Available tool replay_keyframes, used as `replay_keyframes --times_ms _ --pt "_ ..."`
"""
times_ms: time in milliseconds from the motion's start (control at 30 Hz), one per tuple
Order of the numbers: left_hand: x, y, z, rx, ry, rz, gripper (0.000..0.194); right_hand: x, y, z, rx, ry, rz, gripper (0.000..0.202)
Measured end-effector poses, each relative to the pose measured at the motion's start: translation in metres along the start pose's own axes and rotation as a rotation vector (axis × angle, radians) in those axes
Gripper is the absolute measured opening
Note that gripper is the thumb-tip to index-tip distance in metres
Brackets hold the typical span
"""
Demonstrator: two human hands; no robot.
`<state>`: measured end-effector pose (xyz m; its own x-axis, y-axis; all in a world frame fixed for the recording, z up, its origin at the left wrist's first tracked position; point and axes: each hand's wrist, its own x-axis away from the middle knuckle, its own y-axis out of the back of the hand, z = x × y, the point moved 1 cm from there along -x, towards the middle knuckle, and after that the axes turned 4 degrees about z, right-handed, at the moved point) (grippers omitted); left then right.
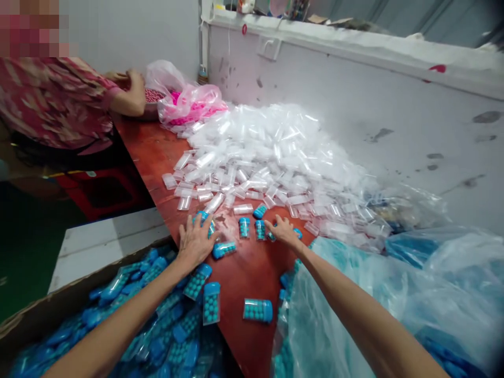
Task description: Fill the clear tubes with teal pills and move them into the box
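- Sitting on the red counter [240,278], blue-capped bead vials [244,227] lie between and partly beneath the person's two hands.
- The left hand [197,241] has its grip spread, palm down over vials; the right hand's [283,230] grip is also spread, fingertips beside one vial. Whether either presses on anything, one cannot tell.
- The vials probably occupy this bare strip because the heap of clear tubes [255,157] fills the counter's far side.
- The carton [43,317] of filled vials and the translucent plastic bag [394,273] flank the strip, presumably for easy reach.
- Counted: three vials between the hands, one on its side by the left hand, three nearer the body; those under the hands are partly hidden. One carton; tubes are too many to count.
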<state>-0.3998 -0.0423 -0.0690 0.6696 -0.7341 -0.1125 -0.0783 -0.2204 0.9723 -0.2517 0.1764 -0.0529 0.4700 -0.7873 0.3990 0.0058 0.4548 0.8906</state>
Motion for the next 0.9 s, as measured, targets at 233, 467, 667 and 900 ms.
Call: replay_keyframes --times_ms 233,467,667,900 --pt "0.006 -0.006 -0.005 -0.011 -0.084 0.083 0.041 0.043 -0.029 0.037 0.086 0.259 -0.037 0.057" --pt "0.085 0.000 0.009 -0.047 -0.228 0.068 0.033 0.134 -0.064 0.072 0.121 0.534 0.138 0.063" --pt "0.155 0.013 0.051 -0.148 -0.275 -0.101 0.037 0.170 -0.056 0.075 0.012 0.938 0.290 0.043" --pt "0.158 -0.004 -0.039 0.036 -0.538 -0.129 0.042 0.066 0.027 -0.035 0.545 0.263 0.129 0.033"
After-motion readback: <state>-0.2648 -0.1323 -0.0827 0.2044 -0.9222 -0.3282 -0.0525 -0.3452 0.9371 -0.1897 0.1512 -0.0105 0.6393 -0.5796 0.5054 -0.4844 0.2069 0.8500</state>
